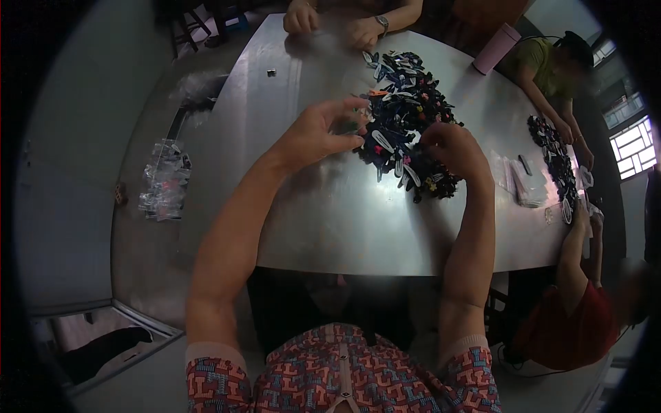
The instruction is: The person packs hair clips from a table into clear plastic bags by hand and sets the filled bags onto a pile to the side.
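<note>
A large pile of dark hair clips point(396, 144), with some white, pink, red and orange pieces, lies on the shiny metal table point(330, 227). My left hand point(323, 134) is over the pile's left edge, thumb and fingers curved apart around something clear and hard to make out, perhaps a small plastic bag with dark bits. At the pile's right side, my right hand point(454, 148) has its fingers curled together over the clips; what they hold, if anything, is hidden.
Across the table are another person's hands point(361, 31). A pink bottle point(497, 48) stands at the back right. Two people work at a second clip pile point(554, 162) on the right, near stacked clear bags point(529, 182). Filled bags point(165, 180) lie at the left.
</note>
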`<state>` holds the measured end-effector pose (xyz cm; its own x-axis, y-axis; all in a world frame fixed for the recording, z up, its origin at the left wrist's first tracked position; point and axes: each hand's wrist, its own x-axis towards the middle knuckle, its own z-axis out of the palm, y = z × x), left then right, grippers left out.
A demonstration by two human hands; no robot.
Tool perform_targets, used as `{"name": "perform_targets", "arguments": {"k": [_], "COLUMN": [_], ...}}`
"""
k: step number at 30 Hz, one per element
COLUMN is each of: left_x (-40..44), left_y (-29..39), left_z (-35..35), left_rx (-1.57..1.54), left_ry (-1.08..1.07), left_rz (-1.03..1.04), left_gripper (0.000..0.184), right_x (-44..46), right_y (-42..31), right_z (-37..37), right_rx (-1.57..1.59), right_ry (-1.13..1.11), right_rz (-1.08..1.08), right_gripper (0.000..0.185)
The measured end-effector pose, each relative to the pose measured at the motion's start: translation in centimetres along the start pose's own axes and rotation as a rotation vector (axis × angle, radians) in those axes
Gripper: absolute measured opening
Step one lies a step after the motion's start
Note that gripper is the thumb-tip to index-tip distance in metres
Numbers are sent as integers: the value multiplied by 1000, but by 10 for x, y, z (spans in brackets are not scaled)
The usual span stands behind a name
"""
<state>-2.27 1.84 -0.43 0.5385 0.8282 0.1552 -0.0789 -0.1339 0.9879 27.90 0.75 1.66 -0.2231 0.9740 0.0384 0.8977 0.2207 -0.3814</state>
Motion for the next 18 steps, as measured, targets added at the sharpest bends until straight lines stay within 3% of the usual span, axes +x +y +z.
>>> {"name": "perform_targets", "arguments": {"k": [4,6,12,16,18], "left_x": [0,0,2,2,1], "left_y": [-3,-4,-5,-5,-5], "left_z": [0,-1,0,-1,-1], "left_rx": [-23,-13,-2,33,46], "left_ry": [-9,-13,-4,-11,-12], "left_rz": [2,20,11,11,14], "left_gripper": [60,60,59,59,59], "right_x": [-3,-4,0,-2,-2], "right_y": [-3,-13,-30,-23,-24], "right_z": [-12,-10,3,1,-3], "right_rx": [75,183,61,27,183], "right_ry": [8,-75,-175,-87,-64], "right_rz": [67,-41,-70,-117,-64], "right_gripper": [19,20,20,19,18]}}
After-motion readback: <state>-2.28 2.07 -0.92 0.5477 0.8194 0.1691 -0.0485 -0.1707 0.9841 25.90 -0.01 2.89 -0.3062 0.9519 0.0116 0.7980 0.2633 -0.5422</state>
